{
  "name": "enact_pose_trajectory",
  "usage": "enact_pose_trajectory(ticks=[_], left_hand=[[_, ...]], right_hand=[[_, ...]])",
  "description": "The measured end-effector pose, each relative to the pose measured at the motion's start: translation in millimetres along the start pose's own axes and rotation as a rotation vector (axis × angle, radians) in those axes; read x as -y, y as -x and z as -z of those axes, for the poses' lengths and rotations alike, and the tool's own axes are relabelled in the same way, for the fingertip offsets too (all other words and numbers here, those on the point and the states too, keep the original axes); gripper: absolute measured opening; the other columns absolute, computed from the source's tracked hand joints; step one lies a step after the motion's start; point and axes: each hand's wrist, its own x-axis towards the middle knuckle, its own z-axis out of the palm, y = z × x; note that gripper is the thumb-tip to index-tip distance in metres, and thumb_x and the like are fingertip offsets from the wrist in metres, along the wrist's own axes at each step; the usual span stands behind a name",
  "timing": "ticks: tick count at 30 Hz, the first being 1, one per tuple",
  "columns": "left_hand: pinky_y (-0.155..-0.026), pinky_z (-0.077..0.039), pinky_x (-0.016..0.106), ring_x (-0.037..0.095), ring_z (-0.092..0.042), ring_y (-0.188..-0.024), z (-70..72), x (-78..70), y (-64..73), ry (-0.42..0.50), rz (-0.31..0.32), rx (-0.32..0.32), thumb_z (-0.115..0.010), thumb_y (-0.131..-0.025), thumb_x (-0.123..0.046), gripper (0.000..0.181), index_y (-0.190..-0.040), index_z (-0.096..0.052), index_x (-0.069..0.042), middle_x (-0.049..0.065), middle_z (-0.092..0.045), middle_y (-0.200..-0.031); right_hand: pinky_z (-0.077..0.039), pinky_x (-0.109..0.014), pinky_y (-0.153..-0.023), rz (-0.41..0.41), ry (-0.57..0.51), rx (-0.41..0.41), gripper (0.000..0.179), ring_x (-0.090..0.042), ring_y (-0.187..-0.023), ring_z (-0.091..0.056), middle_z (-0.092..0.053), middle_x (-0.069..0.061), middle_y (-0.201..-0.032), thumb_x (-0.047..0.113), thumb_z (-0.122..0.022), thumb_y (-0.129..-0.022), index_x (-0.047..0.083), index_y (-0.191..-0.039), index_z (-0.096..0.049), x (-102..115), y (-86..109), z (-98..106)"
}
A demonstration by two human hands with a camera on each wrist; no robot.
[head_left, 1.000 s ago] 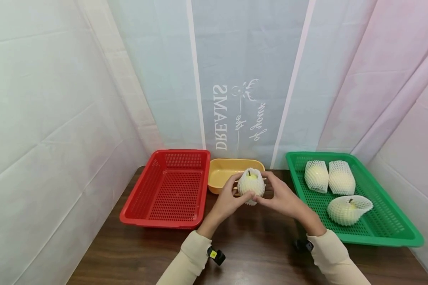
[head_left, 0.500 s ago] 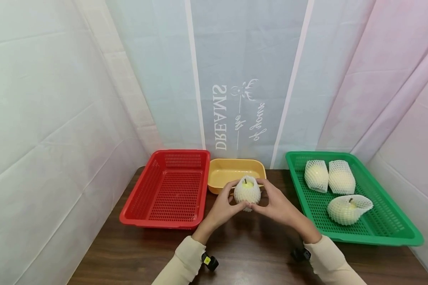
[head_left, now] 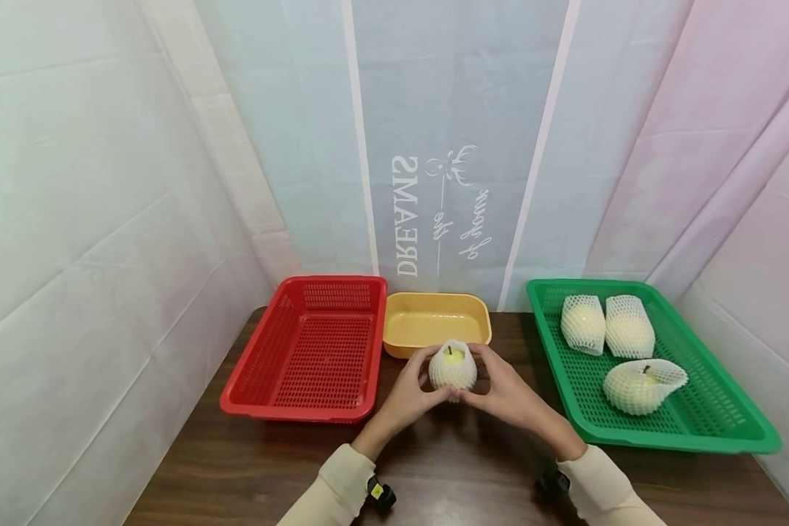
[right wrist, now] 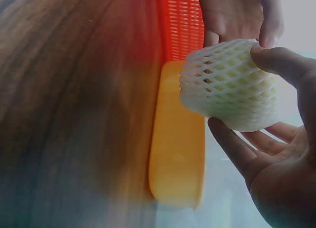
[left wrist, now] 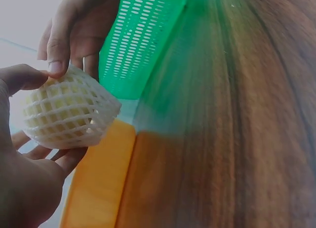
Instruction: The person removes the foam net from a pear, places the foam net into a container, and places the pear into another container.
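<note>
Both hands hold a round, pale yellow-green pear point(head_left: 453, 371) in a white foam net, its dark stem pointing up through the net's open top. My left hand point(head_left: 409, 394) curves round its left side, and my right hand point(head_left: 508, 391) mirrors it on the right. The two thumbs meet at the near side of the net. In the left wrist view, the net point(left wrist: 66, 112) sits between thumb and fingers of the left hand, raised off the table. The right wrist view shows the right thumb above the net point(right wrist: 232, 85) and the fingers under it.
A yellow tub point(head_left: 437, 341) stands just behind the hands. To the left is a red basket point(head_left: 237, 398) with nothing in it. On the right, a green basket point(head_left: 703, 442) holds three more netted pears point(head_left: 631, 387). Fabric walls point(head_left: 460, 88) enclose the dark wooden table point(head_left: 447, 467).
The hands have brought the netted pear toward the body and slightly left, away from over the yellow tub. Their hold on it continues; the baskets and tub stay put.
</note>
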Motion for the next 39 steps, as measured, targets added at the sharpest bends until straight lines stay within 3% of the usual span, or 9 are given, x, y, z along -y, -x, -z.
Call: enact_pose_trajectory(ticks=[12, 19, 28, 39], left_hand=[[-0.111, -0.051, 0.043, 0.025, -0.059, -0.134, 0.7, 15.1, 0.8, -0.027, 0.013, 0.022, -0.088, -0.089, -0.019, 0.072, -0.151, -0.052, -0.018, 0.006, -0.055, -0.150], [-0.110, -0.053, 0.038, 0.027, -0.055, -0.139, -0.1, 26.4, 0.6, -0.040, 0.002, 0.046, -0.088, -0.088, -0.014, 0.075, -0.153, -0.050, -0.013, 0.010, -0.053, -0.152], [-0.111, -0.053, 0.038, 0.023, -0.051, -0.142, -1.2, 31.7, 0.7, -0.043, 0.033, 0.074, -0.089, -0.087, -0.017, 0.075, -0.152, -0.051, -0.018, 0.006, -0.052, -0.152], [-0.108, -0.054, 0.033, 0.026, -0.052, -0.140, -1.6, 39.4, 0.0, -0.071, 0.049, 0.118, -0.090, -0.087, -0.014, 0.074, -0.150, -0.051, -0.012, 0.010, -0.051, -0.150]], right_hand=[[-0.052, -0.059, -0.106, 0.000, -0.018, 0.016, 0.076, -0.033, -0.134, -0.059, -0.061, -0.013, -0.142, 0.022, -0.091, -0.086, 0.009, -0.148, -0.048, -10.3, 1.2, -8.3], [-0.052, -0.059, -0.106, 0.010, -0.022, 0.021, 0.075, -0.034, -0.134, -0.060, -0.062, -0.014, -0.142, 0.015, -0.092, -0.084, 0.006, -0.146, -0.050, -15.1, 3.7, -14.0], [-0.055, -0.054, -0.102, -0.021, -0.017, 0.043, 0.073, -0.034, -0.130, -0.062, -0.061, -0.017, -0.142, 0.019, -0.091, -0.085, 0.003, -0.144, -0.051, -19.9, 5.7, -16.6], [-0.054, -0.053, -0.102, -0.057, -0.003, 0.071, 0.072, -0.031, -0.128, -0.062, -0.062, -0.014, -0.139, 0.024, -0.092, -0.086, 0.005, -0.142, -0.051, -27.4, 9.7, -20.2]])
